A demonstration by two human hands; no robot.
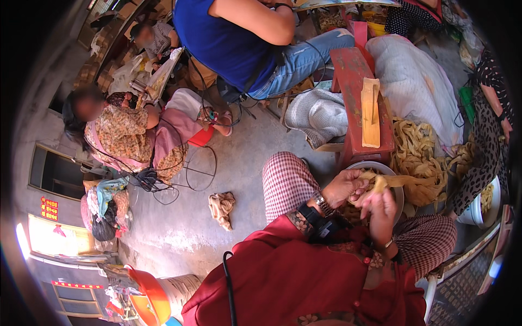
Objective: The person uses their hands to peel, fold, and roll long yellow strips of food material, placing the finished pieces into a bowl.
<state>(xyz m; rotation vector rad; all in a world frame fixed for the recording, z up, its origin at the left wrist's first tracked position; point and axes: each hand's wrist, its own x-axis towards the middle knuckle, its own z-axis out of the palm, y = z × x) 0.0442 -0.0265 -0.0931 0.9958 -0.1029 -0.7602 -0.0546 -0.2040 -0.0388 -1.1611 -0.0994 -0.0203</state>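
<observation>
My left hand (pixel 344 187), with a metal-band watch at its wrist, grips a soft yellowish plant-like strip (pixel 403 180). Its long end trails right over the basin's rim. Close beside it, my right hand (pixel 382 212) pinches a folded part of the same strip, its fingertips blurred. Both hands are above a pale round basin (pixel 399 203) between my knees, where more strips lie partly hidden by my fingers. A large heap of such strips (pixel 416 159) lies to the right of the red bench.
A wooden block (pixel 370 114) rests on the red wooden bench (pixel 350 69) ahead. Beyond the heap leans a big white sack (pixel 412 77); a white bucket (pixel 475 208) stands right. Several people sit nearby. A crumpled cloth (pixel 221 210) and a wire stand (pixel 200 169) are on the floor.
</observation>
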